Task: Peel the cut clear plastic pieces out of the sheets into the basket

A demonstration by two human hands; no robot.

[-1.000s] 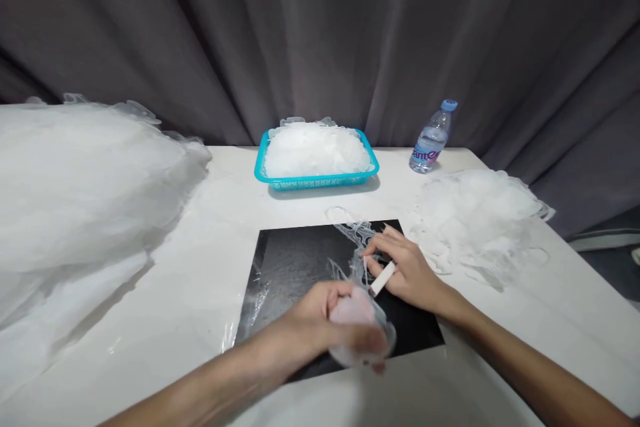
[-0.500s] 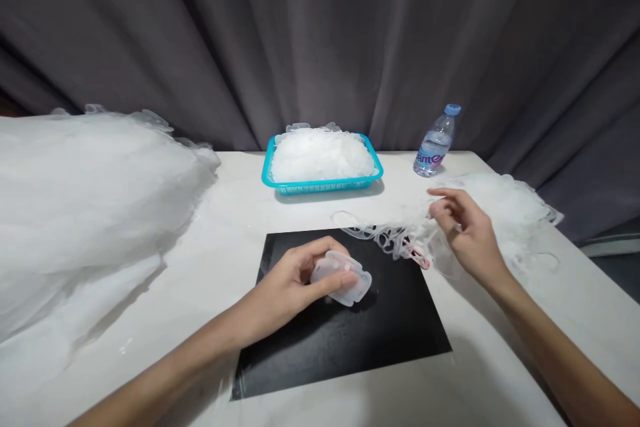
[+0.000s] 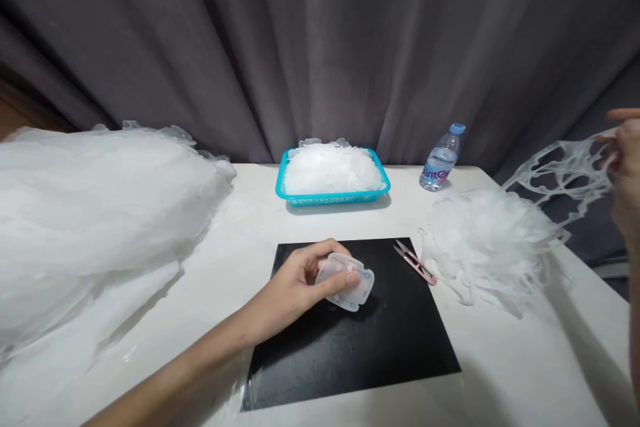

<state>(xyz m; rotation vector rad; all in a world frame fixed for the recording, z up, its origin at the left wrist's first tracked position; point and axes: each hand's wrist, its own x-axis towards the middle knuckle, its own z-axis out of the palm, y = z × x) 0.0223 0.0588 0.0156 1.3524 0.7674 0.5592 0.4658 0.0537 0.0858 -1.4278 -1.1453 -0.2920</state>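
Note:
Above a black mat [image 3: 380,347], my left hand [image 3: 300,280] is closed around a small stack of translucent, rounded plastic pieces [image 3: 357,290], thumb on top. At the right edge of the view, my right hand [image 3: 627,167] is partly cut off and grips a lacy web of clear plastic scrap [image 3: 565,173]. The web hangs over a pile of similar clear scrap [image 3: 485,233] and trails towards it. Pink thread snips [image 3: 416,263] lie across the mat's upper right edge, blades apart, touched by neither hand.
A turquoise basket [image 3: 333,199] heaped with white translucent pieces stands at the back of the white table [image 3: 235,227]. To its right is a water bottle [image 3: 443,159]. A large cloudy mound of clear plastic sheets [image 3: 100,213] covers the left side. A grey curtain [image 3: 320,47] hangs behind.
My right hand has let go of the snips and moved right, lifting the plastic web off the mat. My left hand has turned the stack and now holds it still.

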